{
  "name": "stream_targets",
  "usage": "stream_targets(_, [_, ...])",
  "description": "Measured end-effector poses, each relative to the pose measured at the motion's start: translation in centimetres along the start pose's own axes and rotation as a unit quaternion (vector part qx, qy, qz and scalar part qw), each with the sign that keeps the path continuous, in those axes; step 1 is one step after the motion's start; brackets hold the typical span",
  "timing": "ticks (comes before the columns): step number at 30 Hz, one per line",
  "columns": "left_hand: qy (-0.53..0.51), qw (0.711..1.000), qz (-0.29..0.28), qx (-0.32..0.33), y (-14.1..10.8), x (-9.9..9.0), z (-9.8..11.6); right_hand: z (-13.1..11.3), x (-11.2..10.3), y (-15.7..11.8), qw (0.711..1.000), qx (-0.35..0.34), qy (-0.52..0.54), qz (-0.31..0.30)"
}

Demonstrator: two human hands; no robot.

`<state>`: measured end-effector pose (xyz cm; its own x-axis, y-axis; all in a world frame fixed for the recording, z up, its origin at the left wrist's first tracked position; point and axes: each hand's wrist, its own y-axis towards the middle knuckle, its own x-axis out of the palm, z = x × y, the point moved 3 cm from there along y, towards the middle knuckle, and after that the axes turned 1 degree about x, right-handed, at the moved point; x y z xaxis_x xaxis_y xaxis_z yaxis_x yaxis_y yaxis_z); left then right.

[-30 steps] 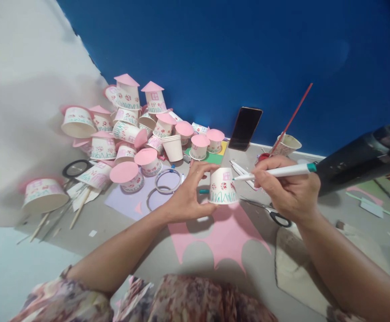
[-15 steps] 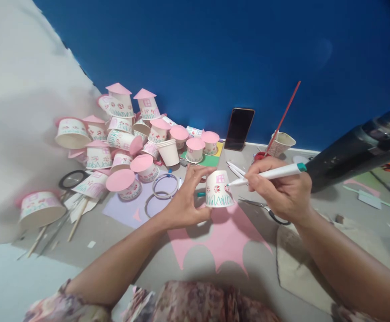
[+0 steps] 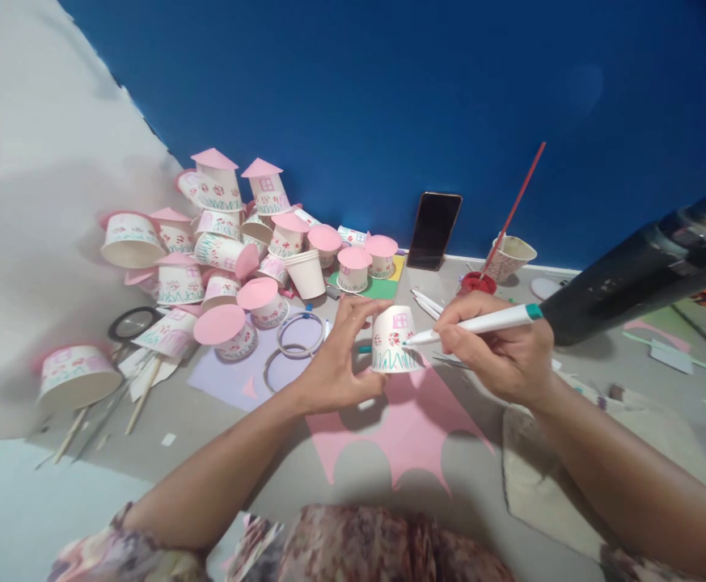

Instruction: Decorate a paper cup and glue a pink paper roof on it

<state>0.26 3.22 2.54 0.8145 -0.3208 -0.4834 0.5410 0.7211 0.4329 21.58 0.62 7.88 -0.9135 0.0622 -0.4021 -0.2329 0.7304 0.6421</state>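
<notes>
White card, tapered and slightly sheeny: a paper cup (image 3: 396,339) upside down above a pink sheet (image 3: 410,420), well in front of the chest, its wall marked with a purple gridded window, red dabbed flowers and spiky green strokes along the wide rim. Curved round it from the side, the left hand (image 3: 344,356), fingers at the narrow end and thumb by the rim, holding the cup between them. Pinched in the right hand (image 3: 498,347), a slim white plastic marker (image 3: 479,323) with a green end, its tip at the cup's wall beside a flower. Too fine to tell whether actually touching. Under all this, scalloped curves cut from the pink sheet, matt against the grey table (image 3: 146,453). Towards the left, heaped decorated cups (image 3: 219,190), many under pink paper cones or discs, and a flat lilac sheet (image 3: 222,380). Near the heap, a nested stack of plain white cups (image 3: 305,275). Farther back, a glossy black phone (image 3: 434,230) tilted near the blue wall (image 3: 353,97). To the right, a dark cylinder (image 3: 625,279) with a shiny metallic end, and a limp beige cloth (image 3: 540,485).
</notes>
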Motion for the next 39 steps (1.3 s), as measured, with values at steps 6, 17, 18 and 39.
stream_targets(6, [0.002, 1.000, 0.001, 0.000, 0.0, 0.1, 0.1, -0.2, 0.2, 0.3, 1.000, 0.000, -0.008, -0.020])
stream_targets(17, [0.012, 1.000, 0.005, 0.008, 0.0, 0.1, 0.2, 0.3, -0.7, 0.5, 0.999, -0.008, -0.031, 0.009])
stream_targets(18, [0.014, 1.000, 0.005, 0.007, 0.0, 0.1, 0.2, 0.2, -0.8, 0.5, 0.999, -0.007, -0.032, 0.014])
stream_targets(39, [-0.035, 0.999, -0.004, -0.007, -0.3, 0.3, -0.4, 0.0, -0.6, 0.7, 1.000, -0.004, 0.017, -0.011])
